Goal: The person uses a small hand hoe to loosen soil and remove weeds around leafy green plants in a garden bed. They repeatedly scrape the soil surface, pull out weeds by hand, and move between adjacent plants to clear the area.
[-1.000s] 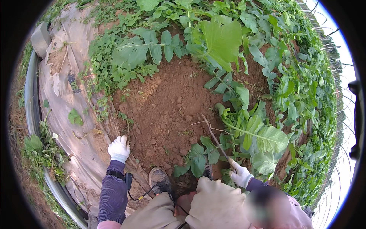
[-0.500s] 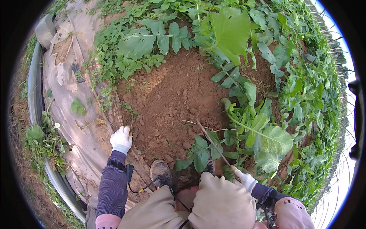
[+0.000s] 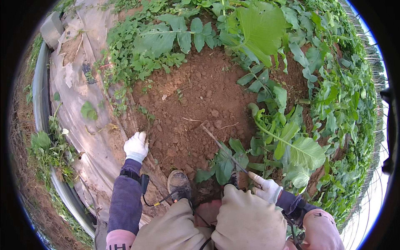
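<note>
Squatting over a patch of bare red soil, the person shows two gloved hands, two knees and one shoe. The right hand, in a white glove, is closed around the grip of one thin hand tool; its slim shaft runs up and to the left from the fist, and its small head rests on the soil near the middle of the patch. The shaft passes over one low plant with dark green leaves that grows just in front of the knees. The left hand, also in a white glove, is set well apart from the right one, on the left edge of the soil where it meets one pale plastic sheet; the fingers look loosely curled with nothing seen in them, though whether they grip anything underneath cannot be told. One dark band with a small black box sits on the left wrist, with one thin cable running from it toward the knees. One worn shoe stands on the soil between the two hands. One pipe lies along the far left edge of the sheet. Broad-leaved green plants ring the soil above and to the right.
</note>
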Motion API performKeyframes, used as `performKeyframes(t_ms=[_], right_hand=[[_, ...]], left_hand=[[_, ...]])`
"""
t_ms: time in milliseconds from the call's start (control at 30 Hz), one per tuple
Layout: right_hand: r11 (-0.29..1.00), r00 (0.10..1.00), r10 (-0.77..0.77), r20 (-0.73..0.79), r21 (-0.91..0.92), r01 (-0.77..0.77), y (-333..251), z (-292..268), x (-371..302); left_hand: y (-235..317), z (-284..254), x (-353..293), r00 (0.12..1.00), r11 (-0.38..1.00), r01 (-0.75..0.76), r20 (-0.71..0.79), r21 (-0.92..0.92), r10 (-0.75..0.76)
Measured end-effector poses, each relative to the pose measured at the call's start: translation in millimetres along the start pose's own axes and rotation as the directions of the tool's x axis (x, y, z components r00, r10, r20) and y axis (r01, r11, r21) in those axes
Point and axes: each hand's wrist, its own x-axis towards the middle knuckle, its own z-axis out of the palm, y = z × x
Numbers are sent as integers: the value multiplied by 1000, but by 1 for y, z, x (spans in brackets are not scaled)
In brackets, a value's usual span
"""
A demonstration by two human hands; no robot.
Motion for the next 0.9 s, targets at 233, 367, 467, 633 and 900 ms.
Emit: performKeyframes(t_ms=[233, 367, 467, 633, 900], right_hand=[[963, 975, 39, -218, 270, 22, -10, 17, 52], [981, 969, 193, -155, 59, -186, 16, 24, 83], [991, 983, 116, -145, 80, -105, 23, 24, 99], [550, 987, 110, 114, 821, -156, 36, 30, 104], [-308, 987, -115, -110, 949, 70, 42, 34, 102]], left_hand=[[17, -6, 3, 984, 923, 101, -102, -371, -149], [62, -19, -1, 990, 896, -135, -20, -424, 140], [74, -26, -7, 985, 886, -102, 76, -453, 152], [68, -22, -11, 989, 879, -13, 122, -476, 81], [63, -57, -22, 976, 897, 77, 215, -435, 20]])
